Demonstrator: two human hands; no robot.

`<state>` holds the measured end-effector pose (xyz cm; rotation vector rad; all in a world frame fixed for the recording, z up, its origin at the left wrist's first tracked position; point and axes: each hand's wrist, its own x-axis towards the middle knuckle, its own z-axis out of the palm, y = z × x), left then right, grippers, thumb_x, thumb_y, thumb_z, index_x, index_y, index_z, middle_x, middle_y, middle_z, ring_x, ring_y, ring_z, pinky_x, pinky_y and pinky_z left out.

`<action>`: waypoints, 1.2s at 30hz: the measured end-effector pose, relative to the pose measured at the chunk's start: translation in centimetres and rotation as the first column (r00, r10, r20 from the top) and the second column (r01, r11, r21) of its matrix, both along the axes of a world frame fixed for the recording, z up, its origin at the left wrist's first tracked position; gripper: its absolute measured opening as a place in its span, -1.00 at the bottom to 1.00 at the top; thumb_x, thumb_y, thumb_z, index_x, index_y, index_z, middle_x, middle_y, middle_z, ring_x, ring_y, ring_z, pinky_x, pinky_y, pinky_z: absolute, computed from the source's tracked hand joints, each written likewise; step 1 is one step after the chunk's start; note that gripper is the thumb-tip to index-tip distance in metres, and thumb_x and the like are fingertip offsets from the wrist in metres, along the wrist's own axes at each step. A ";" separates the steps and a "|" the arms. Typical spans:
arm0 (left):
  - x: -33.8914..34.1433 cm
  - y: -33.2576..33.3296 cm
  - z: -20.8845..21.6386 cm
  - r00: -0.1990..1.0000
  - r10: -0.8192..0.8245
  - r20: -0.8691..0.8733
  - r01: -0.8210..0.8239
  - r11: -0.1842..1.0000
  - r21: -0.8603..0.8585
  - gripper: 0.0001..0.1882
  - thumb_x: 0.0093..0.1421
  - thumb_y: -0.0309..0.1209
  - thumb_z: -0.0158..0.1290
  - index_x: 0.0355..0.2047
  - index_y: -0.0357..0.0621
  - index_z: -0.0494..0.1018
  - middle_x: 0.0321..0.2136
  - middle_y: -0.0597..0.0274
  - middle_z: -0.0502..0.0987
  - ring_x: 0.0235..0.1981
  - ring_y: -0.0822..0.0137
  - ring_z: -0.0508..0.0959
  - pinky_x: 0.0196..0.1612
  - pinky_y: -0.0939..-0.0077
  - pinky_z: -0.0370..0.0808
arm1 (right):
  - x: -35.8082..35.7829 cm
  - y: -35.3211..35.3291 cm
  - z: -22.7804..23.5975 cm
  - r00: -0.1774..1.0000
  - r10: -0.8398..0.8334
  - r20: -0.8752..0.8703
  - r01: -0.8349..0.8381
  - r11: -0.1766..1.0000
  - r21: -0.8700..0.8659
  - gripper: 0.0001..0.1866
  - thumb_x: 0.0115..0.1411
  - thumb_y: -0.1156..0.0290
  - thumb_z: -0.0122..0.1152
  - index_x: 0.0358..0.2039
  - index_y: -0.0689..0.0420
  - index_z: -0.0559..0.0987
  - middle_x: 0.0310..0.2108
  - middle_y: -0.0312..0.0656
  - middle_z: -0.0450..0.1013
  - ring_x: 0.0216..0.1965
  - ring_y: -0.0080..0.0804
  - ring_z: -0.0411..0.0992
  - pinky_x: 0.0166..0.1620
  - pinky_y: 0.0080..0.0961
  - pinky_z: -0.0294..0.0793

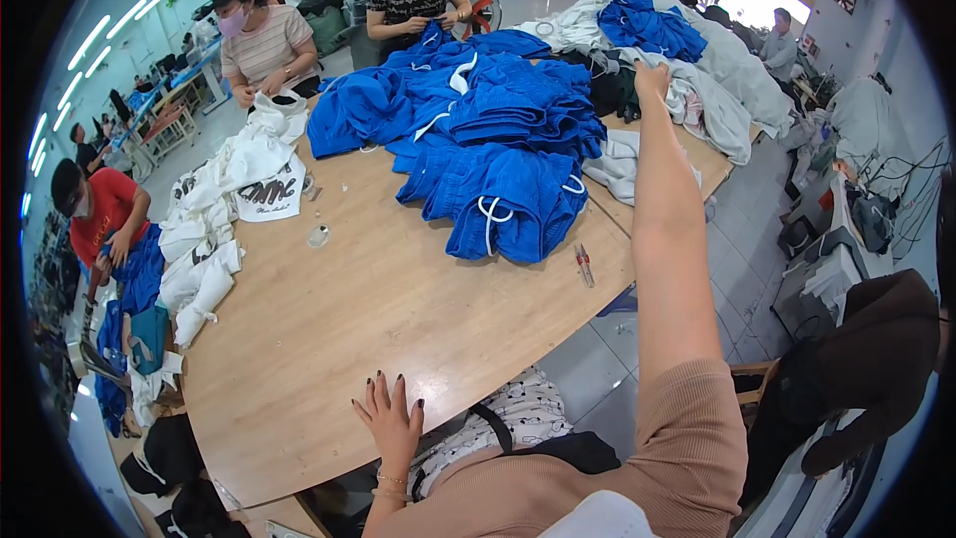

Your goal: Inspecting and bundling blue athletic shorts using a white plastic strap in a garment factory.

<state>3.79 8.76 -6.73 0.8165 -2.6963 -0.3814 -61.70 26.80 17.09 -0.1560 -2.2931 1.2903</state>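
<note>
My left hand point(390, 423) lies on the near edge of the wooden table point(349, 339), its fingers spread and nothing in it. Stretched far forward, my right hand point(652, 82) has its fingers closed at the edge of a white cloth point(694, 90) in the heap at the far right. Left of that arm lies a large pile of blue shorts point(498, 110) with white drawstrings. Dark fabric point(612, 85) sits between this pile and the white cloth. Small thread snips point(584, 266) with red on them rest in front of the shorts.
White printed garments point(224, 179) line the table's left side. A bunched blue garment point(652, 22) tops the white heap. Co-workers handle cloth across the table, including a person in a striped top point(267, 35) and one in red point(110, 204). A chair with brown cloth point(876, 349) stands right.
</note>
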 end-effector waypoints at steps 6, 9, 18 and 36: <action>-0.5 0.0 0.0 1.000 -0.011 -0.029 0.011 1.000 -0.019 -0.50 0.08 -0.23 0.05 0.06 -0.01 0.35 0.20 0.05 0.17 0.24 -0.01 0.09 0.25 -0.23 -0.24 | -0.3 -1.4 0.1 0.982 0.173 -0.080 -0.166 0.983 0.083 -0.36 -0.01 0.08 0.20 0.01 0.26 0.40 0.01 0.14 0.36 0.06 0.02 0.32 0.12 -0.27 0.28; -0.6 0.0 0.1 1.000 0.004 -0.004 -0.004 1.000 0.004 -0.49 0.08 -0.22 0.04 0.06 -0.01 0.34 0.19 0.05 0.17 0.24 -0.01 0.09 0.24 -0.23 -0.23 | 1.9 -5.1 -0.7 0.877 0.480 0.028 -0.479 0.877 -0.027 -0.55 0.01 0.15 0.22 -0.18 0.23 0.55 -0.34 -0.06 0.54 -0.37 -0.30 0.54 -0.26 -0.46 0.50; -1.0 0.1 0.3 1.000 0.026 0.003 -0.026 1.000 -0.005 -0.49 0.05 -0.25 0.05 0.06 0.02 0.34 0.19 0.08 0.18 0.25 0.02 0.08 0.25 -0.18 -0.19 | 17.0 -10.0 -16.1 0.895 0.304 0.326 -0.417 0.828 0.375 -0.15 -0.11 -0.34 0.12 0.09 0.01 0.41 0.24 -0.05 0.12 0.27 0.14 -0.08 0.10 0.49 -0.19; -0.4 0.3 0.3 0.999 0.044 -0.005 -0.044 0.999 0.002 -0.50 0.09 -0.21 0.02 0.06 0.01 0.34 0.17 0.06 0.20 0.23 0.01 0.11 0.24 -0.20 -0.16 | 35.6 -18.9 -19.4 0.890 0.451 -0.062 -0.275 0.641 0.717 -0.86 0.11 0.42 -0.04 -0.37 0.09 0.50 -0.31 -0.25 0.35 -0.14 -0.33 0.29 -0.13 -0.15 0.17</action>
